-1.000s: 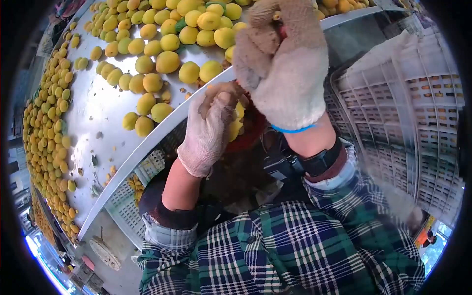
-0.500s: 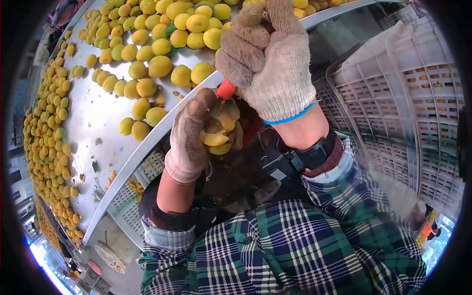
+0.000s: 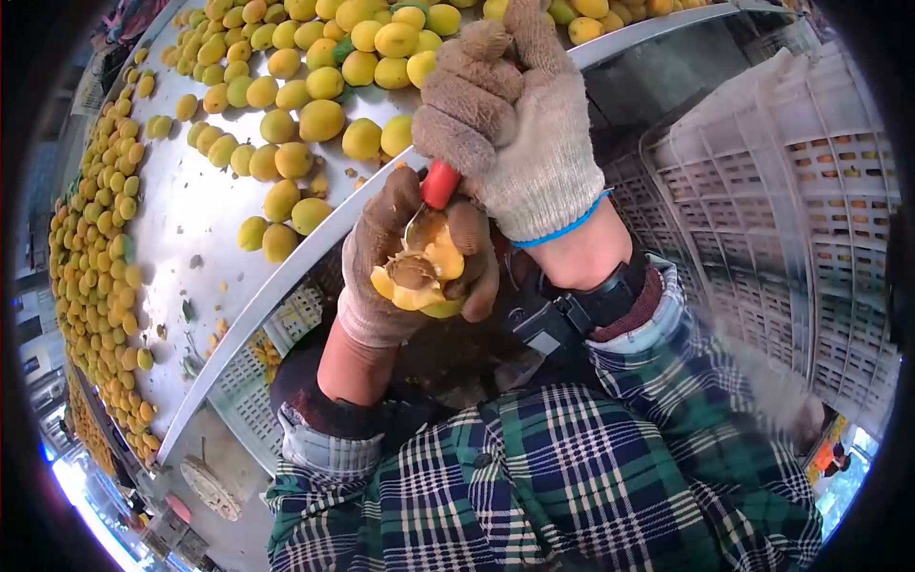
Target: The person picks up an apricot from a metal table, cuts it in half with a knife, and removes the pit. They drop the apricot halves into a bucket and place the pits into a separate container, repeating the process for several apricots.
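Note:
My left hand (image 3: 370,272), in a stained knit glove, is closed round an apricot-like yellow fruit (image 3: 443,255) cut open at the top. A brown pit (image 3: 412,274) shows inside the torn flesh. My right hand (image 3: 534,143), gloved too with a blue cuff edge, grips a red-handled knife (image 3: 439,185) pointing down at the fruit. Only a thin metal edge shows below the handle, against the flesh; the rest of the blade is hidden. Both hands are just off the metal table's edge.
Many yellow fruits (image 3: 321,120) lie on the metal table (image 3: 214,276), with another band along its far left. Tall white plastic crates (image 3: 734,200) stand at the right. A pale green crate (image 3: 243,405) sits below the table edge, and a round disc (image 3: 211,488) lies lower left.
My left hand has turned and moved slightly right, so the opened fruit faces up with its pit showing. The knife handle is more upright. My view has shifted slightly.

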{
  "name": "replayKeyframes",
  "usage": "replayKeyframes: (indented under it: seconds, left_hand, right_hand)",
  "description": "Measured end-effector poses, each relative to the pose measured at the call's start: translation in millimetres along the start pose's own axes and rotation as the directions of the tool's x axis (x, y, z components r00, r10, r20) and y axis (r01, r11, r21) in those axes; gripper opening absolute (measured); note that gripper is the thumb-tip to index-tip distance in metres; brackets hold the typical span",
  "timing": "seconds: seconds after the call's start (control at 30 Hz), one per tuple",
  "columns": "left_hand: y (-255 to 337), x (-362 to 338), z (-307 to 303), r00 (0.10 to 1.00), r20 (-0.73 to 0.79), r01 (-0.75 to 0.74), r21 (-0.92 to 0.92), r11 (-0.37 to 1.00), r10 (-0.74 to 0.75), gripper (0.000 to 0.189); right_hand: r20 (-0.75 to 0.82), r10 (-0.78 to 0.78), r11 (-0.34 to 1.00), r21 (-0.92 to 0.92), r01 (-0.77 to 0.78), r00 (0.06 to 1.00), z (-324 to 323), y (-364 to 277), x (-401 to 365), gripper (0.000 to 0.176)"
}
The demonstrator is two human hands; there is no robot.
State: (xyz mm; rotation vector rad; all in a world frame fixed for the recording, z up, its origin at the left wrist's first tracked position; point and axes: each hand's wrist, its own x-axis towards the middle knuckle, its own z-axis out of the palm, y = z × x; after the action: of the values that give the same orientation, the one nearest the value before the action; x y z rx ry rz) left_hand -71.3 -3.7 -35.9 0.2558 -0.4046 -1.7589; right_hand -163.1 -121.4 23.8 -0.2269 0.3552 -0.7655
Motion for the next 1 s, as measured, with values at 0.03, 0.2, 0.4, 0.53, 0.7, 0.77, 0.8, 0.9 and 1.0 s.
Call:
replayKeyframes:
  seconds: [0.03,0.2,0.4,0.53,0.7,0.77,0.8,0.9,1.0]
  left_hand:
    - [4,0,4,0.997,-0.077,0.014,0.027,1.000,-0.012,0.060]
    - [21,10,16,0.884,-0.454,-0.032,0.180,0.983,0.112,0.059]
    - [41,7,12,0.663,-0.639,-0.051,0.481,0.875,0.389,0.060]
    - [49,8,-1,0.592,-0.577,-0.209,0.565,0.798,0.563,0.061]
    - [57,0,12,0.679,-0.602,-0.106,0.485,0.868,0.419,0.068]
    - [56,0,15,0.733,-0.553,-0.108,0.481,0.870,0.397,0.069]
    - [55,1,14,0.731,-0.557,-0.104,0.481,0.870,0.395,0.068]
    - [55,1,9,0.717,-0.558,-0.087,0.524,0.847,0.419,0.064]
    - [58,-8,-8,0.707,-0.548,-0.087,0.559,0.824,0.447,0.061]
  right_hand:
    - [0.039,-0.025,0.998,0.059,0.023,0.999,-5,2,3,0.039]
    - [-0.017,-0.218,0.973,0.068,0.219,0.976,-11,-9,11,0.038]
    - [0.654,-0.246,0.078,-0.722,0.687,0.715,-18,-6,8,0.016]
    - [0.581,-0.010,-0.099,-0.810,0.578,0.814,-7,39,-4,0.036]
    - [0.574,0.014,-0.201,-0.800,0.565,0.819,-13,46,-3,0.044]
    - [0.627,0.010,-0.285,-0.745,0.604,0.779,-13,42,1,0.040]
    - [0.653,0.011,-0.327,-0.714,0.620,0.757,-14,41,1,0.038]
    - [0.698,-0.025,-0.332,-0.681,0.653,0.715,-14,43,1,0.033]
    - [0.714,-0.056,-0.324,-0.675,0.663,0.698,-14,47,-1,0.031]
